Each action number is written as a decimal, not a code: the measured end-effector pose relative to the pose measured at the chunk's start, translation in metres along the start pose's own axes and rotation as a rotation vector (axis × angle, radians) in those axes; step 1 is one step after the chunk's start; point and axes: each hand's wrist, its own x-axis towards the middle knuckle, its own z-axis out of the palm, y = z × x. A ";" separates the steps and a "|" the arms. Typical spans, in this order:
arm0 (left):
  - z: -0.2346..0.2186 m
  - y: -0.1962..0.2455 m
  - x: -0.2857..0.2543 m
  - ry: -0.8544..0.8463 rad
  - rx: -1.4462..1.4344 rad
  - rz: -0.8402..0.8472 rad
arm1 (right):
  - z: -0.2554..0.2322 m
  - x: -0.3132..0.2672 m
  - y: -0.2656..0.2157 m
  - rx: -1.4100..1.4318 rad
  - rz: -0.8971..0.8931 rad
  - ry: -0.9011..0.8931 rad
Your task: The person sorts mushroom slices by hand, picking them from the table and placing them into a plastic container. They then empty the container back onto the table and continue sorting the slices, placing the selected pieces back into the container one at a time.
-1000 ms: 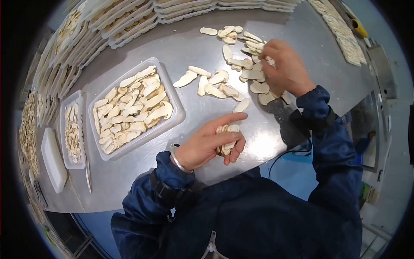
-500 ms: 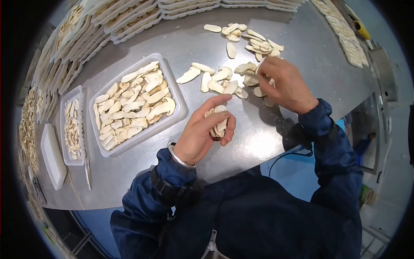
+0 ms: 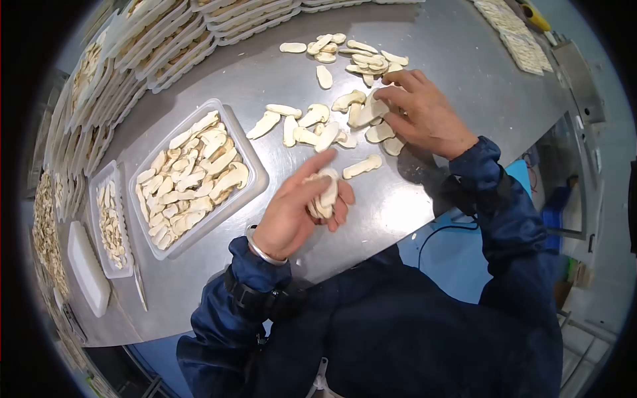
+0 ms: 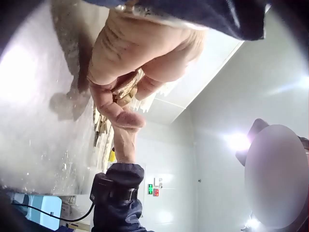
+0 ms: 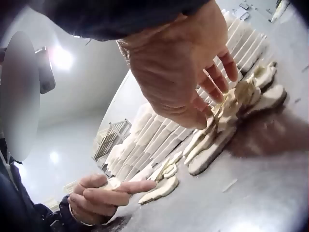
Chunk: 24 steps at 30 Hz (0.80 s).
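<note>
Slices point(image 3: 325, 205) rest in the curled left hand point(image 3: 292, 212).

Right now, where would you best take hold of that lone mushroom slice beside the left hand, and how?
Probably pinch the lone mushroom slice by both long edges at mid-length, from above: it lies flat and long, with bare table along both sides.

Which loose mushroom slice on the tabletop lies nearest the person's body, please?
The single slice between the left hand and the right hand, lowest in the head view; the other loose slices lie farther up the table.
</note>
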 end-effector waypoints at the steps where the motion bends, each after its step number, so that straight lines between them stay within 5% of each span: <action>1: -0.001 0.000 0.001 0.023 -0.033 0.055 | 0.003 0.001 0.000 -0.021 -0.016 0.030; 5: 0.001 0.003 0.000 0.141 -0.016 0.163 | 0.004 0.002 -0.004 0.048 -0.012 0.031; 9: 0.010 0.005 -0.003 -0.085 0.087 -0.075 | -0.006 -0.006 -0.004 0.141 0.011 -0.018; 13: 0.015 0.003 -0.006 -0.135 0.103 -0.178 | -0.021 -0.021 -0.001 0.228 0.097 -0.010; 17: 0.008 0.001 -0.003 -0.073 0.085 -0.117 | -0.024 -0.024 -0.008 0.252 0.162 -0.026; 18: 0.004 0.000 -0.002 -0.067 0.061 -0.083 | -0.022 -0.022 -0.012 0.253 0.043 -0.024; 24: 0.003 0.002 0.000 -0.021 0.018 0.002 | -0.010 -0.019 -0.023 0.135 -0.021 -0.085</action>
